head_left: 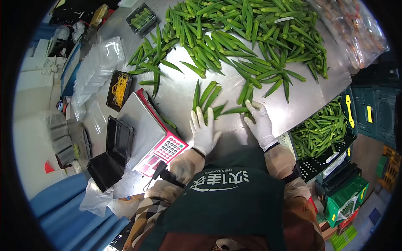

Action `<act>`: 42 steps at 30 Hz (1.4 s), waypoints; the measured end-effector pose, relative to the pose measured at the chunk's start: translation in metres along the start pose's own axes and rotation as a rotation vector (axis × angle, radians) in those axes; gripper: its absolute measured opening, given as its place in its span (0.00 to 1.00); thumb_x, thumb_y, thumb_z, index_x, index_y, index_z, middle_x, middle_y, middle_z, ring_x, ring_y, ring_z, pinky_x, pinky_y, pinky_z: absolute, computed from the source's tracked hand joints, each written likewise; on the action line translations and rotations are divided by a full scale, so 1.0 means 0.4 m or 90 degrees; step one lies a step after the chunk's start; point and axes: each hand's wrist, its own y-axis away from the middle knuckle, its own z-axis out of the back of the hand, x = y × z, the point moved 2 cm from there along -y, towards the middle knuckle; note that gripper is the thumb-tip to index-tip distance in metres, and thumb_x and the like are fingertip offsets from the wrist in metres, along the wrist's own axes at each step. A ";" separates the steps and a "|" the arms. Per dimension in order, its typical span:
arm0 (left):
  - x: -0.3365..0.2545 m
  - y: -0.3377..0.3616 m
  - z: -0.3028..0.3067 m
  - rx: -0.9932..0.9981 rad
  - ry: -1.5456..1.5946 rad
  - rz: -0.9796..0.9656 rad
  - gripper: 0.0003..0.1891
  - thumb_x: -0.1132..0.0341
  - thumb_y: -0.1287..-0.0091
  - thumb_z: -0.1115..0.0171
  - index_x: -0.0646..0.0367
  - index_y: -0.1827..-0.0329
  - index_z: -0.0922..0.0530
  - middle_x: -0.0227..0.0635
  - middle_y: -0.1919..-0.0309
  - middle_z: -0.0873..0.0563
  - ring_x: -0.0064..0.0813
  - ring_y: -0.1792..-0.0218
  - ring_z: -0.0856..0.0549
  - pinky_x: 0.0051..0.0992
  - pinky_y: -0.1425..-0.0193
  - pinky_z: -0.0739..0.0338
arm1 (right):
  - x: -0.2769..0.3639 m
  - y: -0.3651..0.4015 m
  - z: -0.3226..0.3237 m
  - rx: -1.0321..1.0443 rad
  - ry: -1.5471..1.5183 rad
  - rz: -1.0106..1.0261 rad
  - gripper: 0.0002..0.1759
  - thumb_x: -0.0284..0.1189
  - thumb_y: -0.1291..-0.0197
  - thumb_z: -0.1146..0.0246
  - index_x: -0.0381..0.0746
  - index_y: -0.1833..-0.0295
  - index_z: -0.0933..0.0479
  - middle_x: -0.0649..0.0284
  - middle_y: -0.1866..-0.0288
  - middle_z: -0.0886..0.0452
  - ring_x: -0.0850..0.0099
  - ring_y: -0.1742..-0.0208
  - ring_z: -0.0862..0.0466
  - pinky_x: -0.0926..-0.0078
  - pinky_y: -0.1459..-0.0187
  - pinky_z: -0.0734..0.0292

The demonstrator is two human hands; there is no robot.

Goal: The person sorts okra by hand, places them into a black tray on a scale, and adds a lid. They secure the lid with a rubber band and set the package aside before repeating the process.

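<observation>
My left hand [203,131], in a white glove, lies palm down with fingers apart, its fingertips touching a few okra pods [209,95] on the steel table. My right hand [260,124], also gloved, has its thumb and fingers curled around the lower ends of a small bunch of okra [245,94]. One more pod [234,111] lies across the space between the hands. Beyond them spreads a large heap of loose okra [251,37]. The right fingertips partly hide the pods they hold.
Left of my hands stands a red and white scale [161,152], with an open black box [111,154] beside it. Farther back are a tray of yellow rubber bands [119,90], stacked clear lids [96,62] and a packed okra tray [141,19]. A crate of okra [320,129] stands at right.
</observation>
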 end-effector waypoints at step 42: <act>-0.013 -0.107 -0.028 0.059 0.026 0.036 0.26 0.63 0.46 0.29 0.59 0.47 0.31 0.52 0.54 0.21 0.50 0.51 0.18 0.45 0.52 0.21 | 0.050 -0.231 -0.165 0.099 0.264 -0.115 0.30 0.39 0.52 0.27 0.41 0.43 0.26 0.51 0.54 0.21 0.55 0.49 0.18 0.57 0.49 0.21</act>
